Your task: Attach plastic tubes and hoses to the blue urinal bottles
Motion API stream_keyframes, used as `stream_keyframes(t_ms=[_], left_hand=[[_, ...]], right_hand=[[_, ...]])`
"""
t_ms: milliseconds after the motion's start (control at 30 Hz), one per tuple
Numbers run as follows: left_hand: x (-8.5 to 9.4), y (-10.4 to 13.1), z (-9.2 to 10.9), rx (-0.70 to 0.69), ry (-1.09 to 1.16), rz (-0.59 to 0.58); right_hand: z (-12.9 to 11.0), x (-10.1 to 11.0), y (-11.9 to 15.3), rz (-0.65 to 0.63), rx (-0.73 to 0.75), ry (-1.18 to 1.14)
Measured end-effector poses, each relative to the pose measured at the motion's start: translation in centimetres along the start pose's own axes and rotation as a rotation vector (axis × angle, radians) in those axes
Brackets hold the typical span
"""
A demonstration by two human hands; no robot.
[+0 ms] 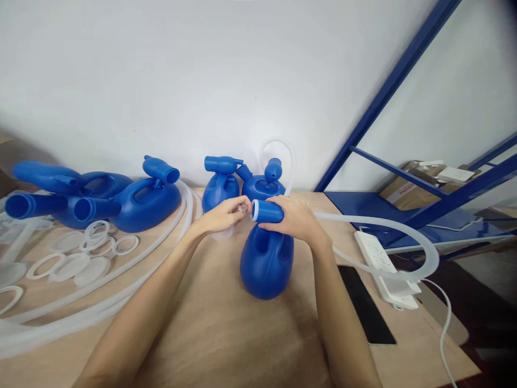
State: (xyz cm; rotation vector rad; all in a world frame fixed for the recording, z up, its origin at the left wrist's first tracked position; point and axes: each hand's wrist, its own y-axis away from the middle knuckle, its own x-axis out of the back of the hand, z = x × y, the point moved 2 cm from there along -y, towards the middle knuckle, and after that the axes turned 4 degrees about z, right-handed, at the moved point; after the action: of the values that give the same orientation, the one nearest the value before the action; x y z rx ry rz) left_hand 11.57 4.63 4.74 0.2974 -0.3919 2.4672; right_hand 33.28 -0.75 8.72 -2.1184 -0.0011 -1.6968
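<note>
A blue plastic bottle with a handle opening stands on the table between my forearms. My right hand is wrapped round a blue tubular mouthpiece above the bottle; a white ring rims its open end, which faces left. A translucent hose runs from behind my right hand and loops on the right. Close to the ringed end, my left hand has its fingers curled together in a pinch. Something small and clear shows at its fingertips, too small to name.
More blue bottles with mouthpieces stand left and at the back. Translucent hoses and several white rings and discs lie on the left. Right are a black phone, a white power strip and a blue shelf frame.
</note>
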Motion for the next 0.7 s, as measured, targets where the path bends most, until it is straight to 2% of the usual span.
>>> stream_keyframes(t_ms=[100,167,267,333,400,467,567,633,700], left_hand=[[-0.6,0.3,1.7,-0.088,-0.077,0.062],[-0.9,0.4,2.2,-0.091,-0.108,0.068],[-0.9,0.6,2.2,-0.023,-0.109,-0.014],[-0.6,0.7,2.5,-0.062,-0.134,-0.036],[-0.1,0.9,3.0,-0.109,-0.166,-0.067],[1.0,1.2,3.3,-0.066,-0.215,-0.133],[4.9,2.7,3.3,0.039,-0.43,-0.147],[9.1,5.0,2.9,0.054,-0.617,-0.055],[13.8,8.3,2.0,0.081,-0.656,0.013]], right_hand=[[0.0,-0.2,0.0,0.008,-0.004,-0.005],[0.0,-0.2,0.0,0.017,0.005,-0.012],[0.0,-0.3,0.0,0.011,0.05,-0.041],[-0.1,-0.3,-0.1,0.001,0.097,-0.075],[-0.2,-0.2,-0.1,-0.014,0.153,-0.112],[-0.2,-0.1,-0.1,-0.024,0.189,-0.143],[-0.2,0.1,0.0,-0.002,0.141,-0.171],[-0.2,0.2,0.1,-0.005,0.095,-0.179],[-0.3,0.5,0.2,-0.033,0.095,-0.187]])
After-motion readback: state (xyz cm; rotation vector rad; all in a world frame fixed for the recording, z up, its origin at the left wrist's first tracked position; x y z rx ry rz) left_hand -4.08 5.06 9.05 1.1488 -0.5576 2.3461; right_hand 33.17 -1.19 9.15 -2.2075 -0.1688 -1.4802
